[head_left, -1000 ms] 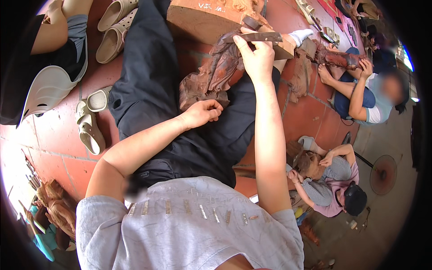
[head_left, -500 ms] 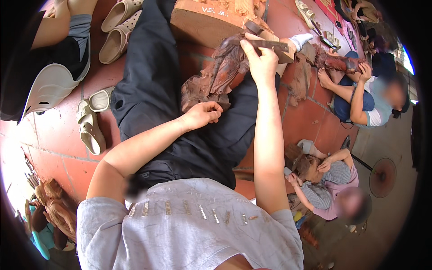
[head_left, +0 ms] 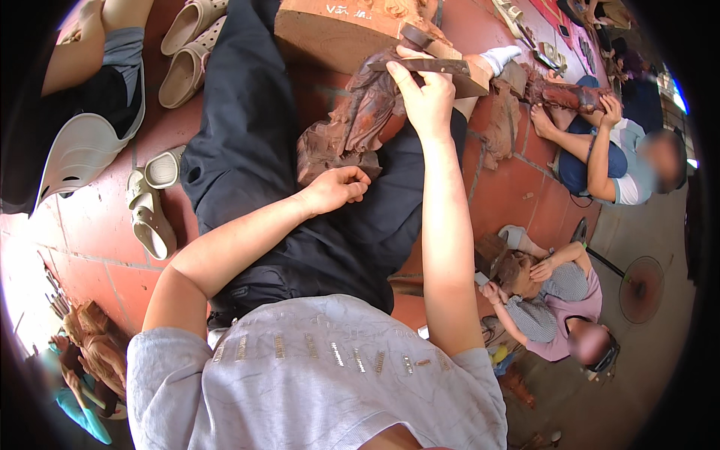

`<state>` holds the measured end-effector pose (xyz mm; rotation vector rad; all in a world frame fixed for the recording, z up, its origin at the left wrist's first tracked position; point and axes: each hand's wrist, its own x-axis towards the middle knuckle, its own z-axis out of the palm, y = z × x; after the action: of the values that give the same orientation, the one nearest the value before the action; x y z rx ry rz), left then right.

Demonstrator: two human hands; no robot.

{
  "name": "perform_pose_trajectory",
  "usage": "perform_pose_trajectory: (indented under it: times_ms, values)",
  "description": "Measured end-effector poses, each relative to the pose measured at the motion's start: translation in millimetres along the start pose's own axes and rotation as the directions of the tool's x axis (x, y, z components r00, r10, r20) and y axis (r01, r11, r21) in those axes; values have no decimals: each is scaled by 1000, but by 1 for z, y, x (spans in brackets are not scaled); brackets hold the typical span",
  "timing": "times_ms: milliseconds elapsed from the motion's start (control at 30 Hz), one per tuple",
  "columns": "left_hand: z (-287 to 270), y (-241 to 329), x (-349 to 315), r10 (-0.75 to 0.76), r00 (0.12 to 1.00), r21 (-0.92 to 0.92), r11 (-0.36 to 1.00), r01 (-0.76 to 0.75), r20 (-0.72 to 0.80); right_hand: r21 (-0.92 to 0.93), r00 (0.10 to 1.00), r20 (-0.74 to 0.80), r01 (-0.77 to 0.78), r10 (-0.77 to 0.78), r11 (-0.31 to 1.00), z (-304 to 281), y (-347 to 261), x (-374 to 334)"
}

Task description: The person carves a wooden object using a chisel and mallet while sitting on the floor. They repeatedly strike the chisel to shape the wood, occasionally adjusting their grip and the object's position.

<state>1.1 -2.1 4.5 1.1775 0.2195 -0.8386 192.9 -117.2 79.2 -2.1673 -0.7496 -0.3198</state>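
Note:
A carved reddish-brown wooden figure point(head_left: 364, 112) lies tilted across my lap, its rough base point(head_left: 337, 166) toward me. My right hand point(head_left: 429, 101) grips a flat, dark, bar-shaped tool point(head_left: 420, 66) by its side, thumb on top, over the upper end of the figure. The tool's exact kind is unclear. Beside the base rests my left hand point(head_left: 336, 189), its fingers curled in; whether anything is between them is hidden. A dark round-ended piece point(head_left: 415, 36) shows just beyond my right hand.
A large pale wooden block point(head_left: 337, 34) stands ahead. Clogs point(head_left: 154, 214) lie on the red tiles at left. At right, a co-worker point(head_left: 622, 157) holds another carving point(head_left: 566, 97); below, a second person point(head_left: 562, 300) handles a wooden piece, near a fan point(head_left: 639, 291).
My right hand and the tool have shifted slightly left along the figure. My left hand stays by the base. The whole view has moved a little.

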Motion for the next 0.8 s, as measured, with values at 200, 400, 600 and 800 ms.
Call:
perform_pose_trajectory:
  times_ms: [200,400,600,800]
  values:
    - [1,-5,4,12,1000,-43,999,-12,14,-55,998,-6,65,-65,996,1,0,-8]
    - [-2,-2,1,-3,1000,16,1000,4,-22,132,980,13,-200,200,971,-2,-1,-2]
    - [0,-2,2,-1,1000,2,1000,1,-10,1,1000,14,1,-1,1000,-1,6,-3]
    - [-1,-2,1,9,1000,6,1000,-9,-4,28,999,-14,-37,37,999,1,4,-8]
